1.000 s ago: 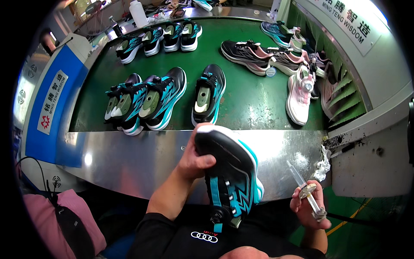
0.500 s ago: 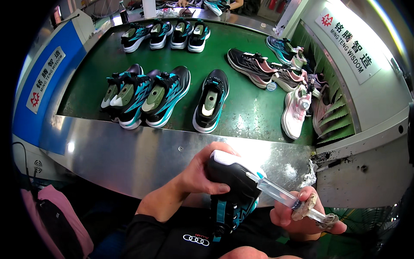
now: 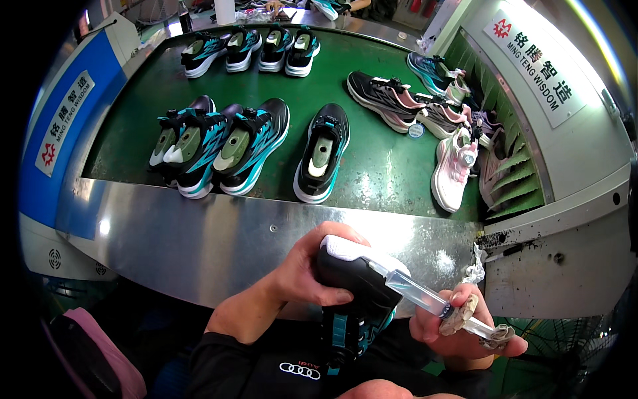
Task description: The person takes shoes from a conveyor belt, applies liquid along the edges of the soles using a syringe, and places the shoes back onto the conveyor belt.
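My left hand [image 3: 307, 269] is wrapped round a black and teal sneaker [image 3: 352, 282] held above my lap, its thumb across the black upper and its white sole turned up and away. Between the fingers and thumb of my right hand [image 3: 428, 324] is a clear plastic syringe [image 3: 413, 292], with lumpy beige wrapping round its finger grip and plunger end. The narrow syringe tip lies at the seam where the black upper meets the white sole; whether liquid leaves it, I cannot tell.
Beyond a steel ledge [image 3: 193, 229], a green conveyor belt [image 3: 266, 86] carries several black and teal sneakers [image 3: 322, 153] with green inserts. Pink, white and dark shoes [image 3: 454, 169] crowd its right side beside green flaps [image 3: 515, 176]. A crumpled white scrap [image 3: 474, 266] sits at the ledge's right end.
The syringe has shifted left and slightly down, its tip sliding farther left along the sneaker's seam. The sneaker has tilted a little in my left hand. The whole view has shifted slightly.
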Tool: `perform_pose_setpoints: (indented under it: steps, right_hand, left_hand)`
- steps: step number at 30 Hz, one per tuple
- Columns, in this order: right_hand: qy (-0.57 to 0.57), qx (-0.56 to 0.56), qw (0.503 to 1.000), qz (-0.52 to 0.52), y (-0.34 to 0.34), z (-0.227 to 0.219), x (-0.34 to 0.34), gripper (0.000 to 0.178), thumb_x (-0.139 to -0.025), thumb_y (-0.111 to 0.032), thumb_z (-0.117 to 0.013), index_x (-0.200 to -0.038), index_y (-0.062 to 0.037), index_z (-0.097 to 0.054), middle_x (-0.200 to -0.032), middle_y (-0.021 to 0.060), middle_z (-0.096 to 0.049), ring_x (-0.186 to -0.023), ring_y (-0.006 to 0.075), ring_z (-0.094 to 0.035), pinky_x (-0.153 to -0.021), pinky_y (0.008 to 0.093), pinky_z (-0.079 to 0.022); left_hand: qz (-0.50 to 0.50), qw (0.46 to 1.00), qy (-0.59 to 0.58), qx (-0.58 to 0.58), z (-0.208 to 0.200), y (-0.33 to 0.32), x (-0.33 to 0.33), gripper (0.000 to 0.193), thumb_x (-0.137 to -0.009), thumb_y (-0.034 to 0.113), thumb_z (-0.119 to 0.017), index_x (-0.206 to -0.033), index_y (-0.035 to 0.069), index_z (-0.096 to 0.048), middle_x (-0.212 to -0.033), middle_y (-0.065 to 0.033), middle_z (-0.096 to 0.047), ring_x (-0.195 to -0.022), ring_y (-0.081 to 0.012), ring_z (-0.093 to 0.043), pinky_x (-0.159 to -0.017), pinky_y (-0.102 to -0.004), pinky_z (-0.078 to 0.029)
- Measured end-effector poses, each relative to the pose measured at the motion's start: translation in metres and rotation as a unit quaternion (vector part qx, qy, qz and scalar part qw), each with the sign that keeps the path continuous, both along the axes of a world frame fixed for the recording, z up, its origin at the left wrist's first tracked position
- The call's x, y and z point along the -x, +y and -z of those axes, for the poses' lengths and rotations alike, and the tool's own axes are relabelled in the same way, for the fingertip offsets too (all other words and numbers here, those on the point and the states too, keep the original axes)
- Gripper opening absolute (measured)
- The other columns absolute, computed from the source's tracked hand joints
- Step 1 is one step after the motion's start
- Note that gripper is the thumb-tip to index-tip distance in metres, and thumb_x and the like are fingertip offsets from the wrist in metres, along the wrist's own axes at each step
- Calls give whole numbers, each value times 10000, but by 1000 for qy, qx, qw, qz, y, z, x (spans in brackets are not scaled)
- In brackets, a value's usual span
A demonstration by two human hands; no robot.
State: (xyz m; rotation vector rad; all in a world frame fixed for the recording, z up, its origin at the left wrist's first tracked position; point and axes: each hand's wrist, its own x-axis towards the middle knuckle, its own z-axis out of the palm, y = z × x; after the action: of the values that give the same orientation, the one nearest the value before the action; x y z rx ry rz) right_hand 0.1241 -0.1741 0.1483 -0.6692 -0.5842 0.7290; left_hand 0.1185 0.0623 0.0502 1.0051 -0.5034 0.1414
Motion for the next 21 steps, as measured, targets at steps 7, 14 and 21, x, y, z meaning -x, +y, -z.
perform_pose_setpoints:
  steps: [7,14,21]
  right_hand:
    - [-9,-7,1000,27,-3,6,-1,1073,-571,-752,-670,-1251,22,-368,-995,197,-497,-895,266,-500,-729,324,-358]
    - [11,-29,999,24,-6,19,-1,1091,-568,-730,-696,-1263,31,-339,-1012,195,-485,-932,255,-492,-782,315,-391]
    - [-2,-62,997,37,-12,40,-5,1133,-576,-727,-699,-1274,72,-300,-1071,189,-464,-1004,244,-498,-833,293,-406]
  left_hand:
    - [-13,999,44,9,4,2,0,669,-599,64,-790,-1165,63,-436,-1087,-202,-572,-1030,-284,-575,-865,-395,-474]
    - [-31,994,99,25,7,5,-1,688,-591,144,-795,-1156,67,-409,-1069,-186,-563,-998,-260,-576,-848,-377,-480]
    - [-31,977,181,112,8,7,-1,764,-602,126,-802,-1239,60,-386,-1098,-90,-538,-1022,-201,-548,-888,-334,-449]
